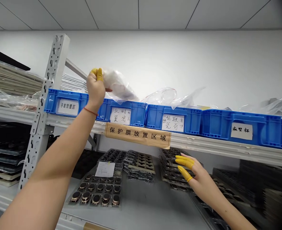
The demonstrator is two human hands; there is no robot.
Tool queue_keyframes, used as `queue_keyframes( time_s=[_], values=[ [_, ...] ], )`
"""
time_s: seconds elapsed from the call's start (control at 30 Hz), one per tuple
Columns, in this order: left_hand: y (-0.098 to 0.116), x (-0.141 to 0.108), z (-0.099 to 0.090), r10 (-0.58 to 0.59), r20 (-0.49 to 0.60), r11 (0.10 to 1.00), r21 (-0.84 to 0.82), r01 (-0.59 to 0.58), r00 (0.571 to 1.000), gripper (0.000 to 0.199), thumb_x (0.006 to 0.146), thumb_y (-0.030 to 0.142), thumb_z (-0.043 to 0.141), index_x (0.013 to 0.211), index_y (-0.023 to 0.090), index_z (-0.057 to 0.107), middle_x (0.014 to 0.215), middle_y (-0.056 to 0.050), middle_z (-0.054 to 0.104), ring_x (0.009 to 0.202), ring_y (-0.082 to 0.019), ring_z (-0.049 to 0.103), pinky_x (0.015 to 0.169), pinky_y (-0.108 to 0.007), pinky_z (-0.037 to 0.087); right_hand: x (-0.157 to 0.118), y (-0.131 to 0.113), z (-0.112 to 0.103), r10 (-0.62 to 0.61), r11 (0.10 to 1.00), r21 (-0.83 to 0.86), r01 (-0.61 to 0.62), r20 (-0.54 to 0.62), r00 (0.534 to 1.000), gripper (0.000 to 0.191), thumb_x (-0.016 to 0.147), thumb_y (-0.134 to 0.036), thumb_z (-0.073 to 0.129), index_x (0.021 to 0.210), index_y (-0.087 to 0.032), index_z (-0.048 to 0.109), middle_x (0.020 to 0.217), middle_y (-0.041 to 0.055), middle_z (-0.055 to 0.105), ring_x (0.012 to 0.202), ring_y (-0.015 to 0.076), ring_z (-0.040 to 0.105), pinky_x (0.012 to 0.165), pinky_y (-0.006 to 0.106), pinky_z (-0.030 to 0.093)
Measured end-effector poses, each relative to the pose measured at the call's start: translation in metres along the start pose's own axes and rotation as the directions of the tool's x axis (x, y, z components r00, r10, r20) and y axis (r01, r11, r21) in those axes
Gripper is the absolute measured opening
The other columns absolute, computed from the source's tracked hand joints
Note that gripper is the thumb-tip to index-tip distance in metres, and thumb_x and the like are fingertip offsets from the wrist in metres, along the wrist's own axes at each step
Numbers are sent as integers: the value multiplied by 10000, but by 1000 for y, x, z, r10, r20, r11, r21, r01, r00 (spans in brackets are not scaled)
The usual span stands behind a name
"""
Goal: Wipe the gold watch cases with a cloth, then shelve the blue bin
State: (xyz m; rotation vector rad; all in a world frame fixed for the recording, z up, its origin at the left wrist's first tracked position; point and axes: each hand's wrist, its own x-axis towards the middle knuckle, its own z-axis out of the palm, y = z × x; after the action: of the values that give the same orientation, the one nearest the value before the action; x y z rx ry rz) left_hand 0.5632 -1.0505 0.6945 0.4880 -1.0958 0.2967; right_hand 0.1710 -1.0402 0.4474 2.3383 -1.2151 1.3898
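My left hand (96, 81) is raised above the row of blue bins and closed on a clear plastic bag (120, 84) with whitish contents that I cannot make out. The bag hangs over a blue bin (138, 113) with a handwritten label. Yellow finger cots cover some fingertips of both hands. Lower down, my right hand (194, 171) has its fingers stretched out and holds nothing. It hovers in front of a stack of dark trays (171, 167) below the upper shelf; I cannot tell whether it touches them.
More blue bins (265, 127) line the upper shelf, some with plastic bags (188, 99) sticking out. A perforated white post (41, 105) stands at left. Below, a tray of round watch-like parts (96, 191) with a paper note (104, 169) lies on the grey shelf (141, 207).
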Motion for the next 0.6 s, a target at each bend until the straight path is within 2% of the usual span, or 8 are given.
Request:
queue_keyframes(
  time_s=[0.07,0.13,0.23,0.27,0.33,0.4,0.47,0.6],
  values=[
    [-4,-39,-6,150,-28,986,76,-147,988,375,1021,466,258,1024,194,515,877,-32,547,734,-125,572,596,-284,576,5,-13,6,24,995,100,-27,33,999,330,870,-437,529,1075,-225,677,1283,136,620,1337,345,432,1107,614,334],
    [-12,-82,-11,355,11,920,171,-351,935,437,1003,524,247,998,221,562,875,-51,597,811,-179,626,732,-373,591,14,-29,12,93,960,253,-116,104,990,367,859,-493,553,1091,-232,667,1294,130,613,1315,331,462,1125,589,314],
    [-29,-142,-15,551,248,805,95,-586,797,371,953,553,384,987,269,619,946,-49,670,930,-220,683,821,-399,604,37,-58,23,172,758,589,-280,232,957,494,843,-606,545,1158,-235,623,1285,125,626,1255,295,536,1106,524,367],
    [-35,-159,-15,622,328,754,-8,-657,711,307,972,472,388,1049,282,616,997,-53,676,1017,-234,676,841,-409,610,46,-68,28,169,644,704,-299,250,953,545,831,-643,537,1187,-236,600,1279,124,632,1233,285,559,1082,500,402],
    [-45,-187,-12,732,377,660,-191,-726,567,260,981,301,413,1187,309,572,1084,-61,671,1182,-250,605,912,-441,596,66,-87,39,148,424,845,-327,291,945,597,802,-671,557,1214,-238,573,1277,111,638,1180,275,604,1028,461,461],
    [-51,-209,-9,797,365,590,-302,-749,481,321,968,195,435,1259,288,530,1123,-88,661,1280,-263,519,977,-461,564,82,-101,50,127,266,909,-320,296,947,556,784,-630,611,1151,-213,600,1214,111,673,1116,278,643,964,434,510],
    [-54,-225,-7,823,352,557,-348,-754,446,314,958,154,455,1250,239,533,1125,-118,656,1321,-281,466,1006,-463,544,91,-107,61,170,183,939,-289,260,951,463,748,-514,702,1069,-191,617,1117,109,715,1057,285,668,899,421,543],
    [-55,-249,-5,835,365,540,-401,-740,411,241,930,98,499,1148,171,572,1123,-149,652,1349,-320,405,1018,-476,533,85,-98,73,251,161,951,-263,218,943,426,674,-352,780,1030,-199,602,1014,79,747,982,286,690,833,416,561]
  ],
)
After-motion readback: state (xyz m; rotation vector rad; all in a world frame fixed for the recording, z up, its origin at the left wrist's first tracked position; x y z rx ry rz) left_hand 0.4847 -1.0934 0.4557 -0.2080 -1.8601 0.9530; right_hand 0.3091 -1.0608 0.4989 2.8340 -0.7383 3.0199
